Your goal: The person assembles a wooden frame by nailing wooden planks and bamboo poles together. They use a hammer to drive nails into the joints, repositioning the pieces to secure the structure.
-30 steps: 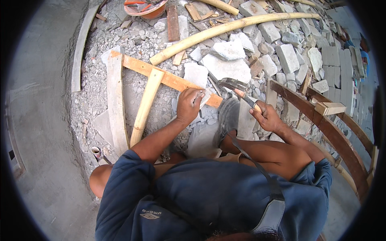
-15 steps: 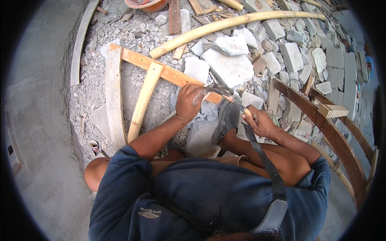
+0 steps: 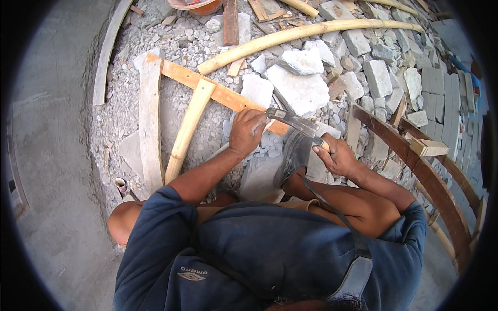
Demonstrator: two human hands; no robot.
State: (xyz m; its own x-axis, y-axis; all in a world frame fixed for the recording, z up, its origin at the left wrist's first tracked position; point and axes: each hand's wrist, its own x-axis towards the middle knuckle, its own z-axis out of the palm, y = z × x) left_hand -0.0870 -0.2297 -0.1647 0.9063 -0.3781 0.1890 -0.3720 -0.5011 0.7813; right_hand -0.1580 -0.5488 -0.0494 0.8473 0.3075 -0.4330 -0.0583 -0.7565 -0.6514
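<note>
My right hand (image 3: pixel 338 157) is wrapped round the wooden handle of a hammer (image 3: pixel 300 123). Its dark metal head points left, over the near end of an orange-brown plank (image 3: pixel 188 78) and close to the fingers of my left hand (image 3: pixel 246 131). Those fingers are closed on a pale stick (image 3: pixel 220 151), seen on both sides of the hand; whether they also pinch a nail cannot be made out. A bamboo piece (image 3: pixel 190 132) and a weathered, curved board (image 3: pixel 149 124) meet the plank farther left.
Rubble and stone blocks (image 3: pixel 298 88) cover the ground ahead, with a long bamboo pole (image 3: pixel 290 39) across them. A brown wooden frame (image 3: pixel 410 147) stands at the right. Smooth grey concrete (image 3: pixel 57 155) lies left. An orange basin (image 3: pixel 202 7) sits at the far edge.
The hammer head, blurred before, now shows sharply, slightly left and above where it was. A black strap has swung in toward my body. My left hand keeps its place by the plank.
</note>
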